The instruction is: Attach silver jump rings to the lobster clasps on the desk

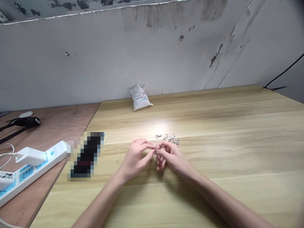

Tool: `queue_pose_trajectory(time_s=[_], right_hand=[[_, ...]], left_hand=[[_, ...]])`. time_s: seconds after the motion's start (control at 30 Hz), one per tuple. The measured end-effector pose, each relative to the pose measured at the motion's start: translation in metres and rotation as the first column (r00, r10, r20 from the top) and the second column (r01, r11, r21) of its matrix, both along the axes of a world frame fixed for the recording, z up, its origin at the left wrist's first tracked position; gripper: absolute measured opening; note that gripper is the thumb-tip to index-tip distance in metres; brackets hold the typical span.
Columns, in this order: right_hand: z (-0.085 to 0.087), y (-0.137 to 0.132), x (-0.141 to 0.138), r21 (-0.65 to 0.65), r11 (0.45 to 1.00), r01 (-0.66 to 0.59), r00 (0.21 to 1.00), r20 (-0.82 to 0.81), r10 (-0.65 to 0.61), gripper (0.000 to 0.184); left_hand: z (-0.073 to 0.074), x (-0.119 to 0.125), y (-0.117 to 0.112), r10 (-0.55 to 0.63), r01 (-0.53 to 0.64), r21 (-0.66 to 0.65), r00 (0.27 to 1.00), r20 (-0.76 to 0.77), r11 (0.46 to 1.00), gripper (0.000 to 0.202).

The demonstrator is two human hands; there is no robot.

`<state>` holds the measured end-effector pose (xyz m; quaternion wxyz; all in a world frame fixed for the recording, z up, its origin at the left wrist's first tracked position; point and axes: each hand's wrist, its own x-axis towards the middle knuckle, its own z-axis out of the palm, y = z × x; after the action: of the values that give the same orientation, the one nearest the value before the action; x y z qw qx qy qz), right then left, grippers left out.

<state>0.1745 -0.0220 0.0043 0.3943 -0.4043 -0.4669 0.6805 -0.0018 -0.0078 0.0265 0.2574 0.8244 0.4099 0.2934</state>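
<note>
My left hand (pixel 137 156) and my right hand (pixel 172 156) meet above the wooden tabletop, and both are closed in a pinch. Between their fingertips is a small metal swivel snap hook (pixel 155 155), held roughly upright. The thumb and index finger of each hand press on it, and its details are partly covered. Just beyond my right hand lies a loose pile of similar metal snap hooks (pixel 173 136), the nearest ones partly hidden by that hand. One single snap hook (pixel 158 136) lies slightly left of the pile.
A white printed packet (pixel 140 97) leans near the wall at the back. On the left is a pixelated dark flat object (pixel 86 155). Beyond it, a white power strip (pixel 55 153) with plugged-in chargers rests on a lower brown surface (pixel 64 120), near a black strap-like item (pixel 26 123).
</note>
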Motion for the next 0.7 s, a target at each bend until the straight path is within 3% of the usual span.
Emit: queue_pose_trajectory(time_s=[0.27,0.7], right_hand=[[-0.005,-0.006,0.001,0.092,0.996,-0.014,0.997,0.075,0.007,0.023],[-0.004,-0.006,0.007,0.228,0.972,0.059,0.998,0.011,-0.064,0.022]], left_hand=[[-0.005,0.004,0.001,0.048,-0.05,-0.063,0.998,-0.033,0.997,0.018],[0.007,0.002,0.0,0.049,-0.043,-0.09,0.997,0.067,0.995,0.015]])
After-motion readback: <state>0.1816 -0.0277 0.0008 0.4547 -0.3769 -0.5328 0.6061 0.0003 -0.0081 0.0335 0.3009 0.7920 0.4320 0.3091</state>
